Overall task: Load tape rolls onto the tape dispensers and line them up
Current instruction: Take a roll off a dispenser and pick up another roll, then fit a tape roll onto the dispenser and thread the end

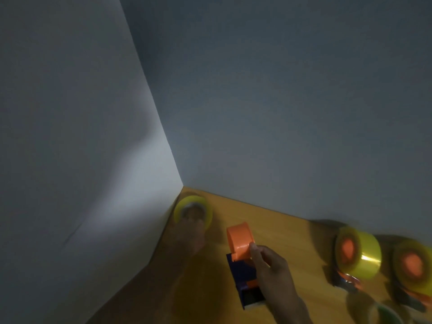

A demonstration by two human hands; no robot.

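**Empty dispenser held at the corner of the table**

An orange and dark blue tape dispenser (244, 263) lies on the wooden table (280, 230), its rounded orange hub pointing toward the wall (280, 101) and its dark blue handle end toward the camera. No roll sits on its hub. The right hand (268, 265) grips it from the right side, thumb pressed on the orange part and fingers curled round the body.

To the left, close to the corner where the two walls meet, a yellowish clear tape roll (193, 212) stands on edge. The left hand (189, 237) reaches up to it, badly blurred; its fingers seem to be at the roll's core, but whether they grasp it cannot be told.

Well to the right, two more dispensers stand side by side, each carrying a yellow roll around an orange hub: the nearer loaded dispenser (357, 253) and the far-right loaded dispenser (412, 265), the latter cut off by the frame edge.
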